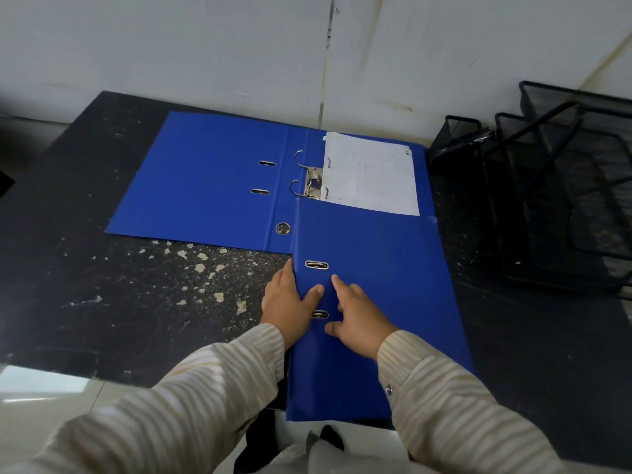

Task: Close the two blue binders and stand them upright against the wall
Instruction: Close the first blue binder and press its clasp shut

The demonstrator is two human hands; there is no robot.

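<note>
Near binder (379, 302): closed, flat on dark worktop (102, 285), overlapping far binder (205, 179), which lies open by the wall (171, 46), paper (372, 172) on its right half. Left hand (289, 302): grips near binder's spine edge. Right hand (355, 316): fingers spread, flat on cover. Mesh trays (564, 186): right.
</note>
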